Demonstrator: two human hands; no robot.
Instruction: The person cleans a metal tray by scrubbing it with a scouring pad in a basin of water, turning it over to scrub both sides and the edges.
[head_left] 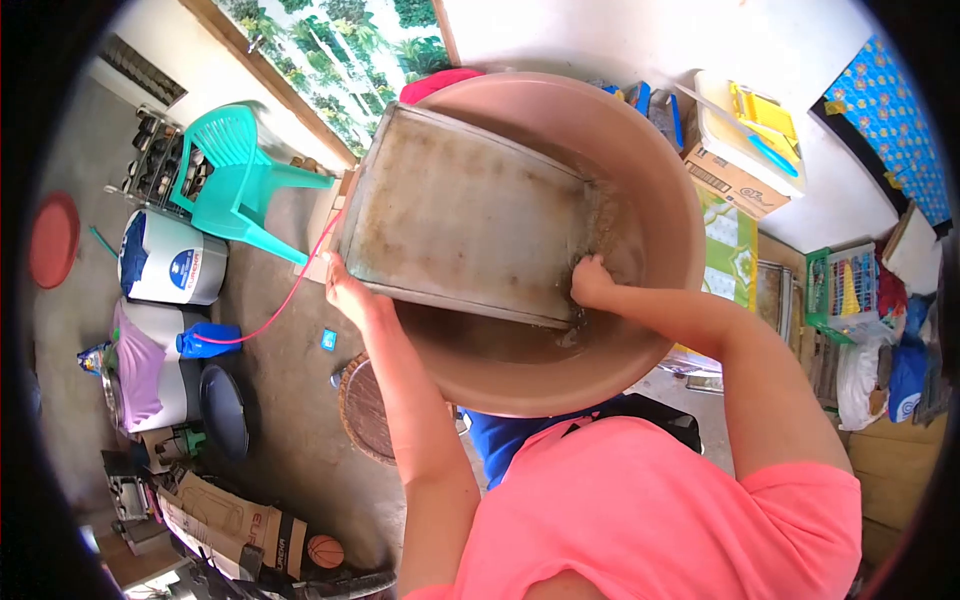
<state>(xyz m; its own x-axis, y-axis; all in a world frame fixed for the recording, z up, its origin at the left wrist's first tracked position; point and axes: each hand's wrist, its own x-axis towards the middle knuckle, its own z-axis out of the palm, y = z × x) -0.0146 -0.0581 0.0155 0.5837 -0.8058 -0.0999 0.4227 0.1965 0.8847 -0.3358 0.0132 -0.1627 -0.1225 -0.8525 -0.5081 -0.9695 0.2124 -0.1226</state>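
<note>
A large brown basin (670, 230) holds murky water. A grey rectangular framed panel (470, 215) with brownish stains leans in it, its left end on the basin's rim and its right end at the water. My left hand (350, 290) grips the panel's lower left corner. My right hand (592, 282) is closed at the panel's right end, close to the water; what it holds, if anything, is hidden.
Left of the basin stand a green plastic chair (235, 185), white washing tubs (190, 262) and a pink hose (290, 295). A round woven stool (368, 405) is below. Cartons (735, 175) and a green crate (835, 290) are at right.
</note>
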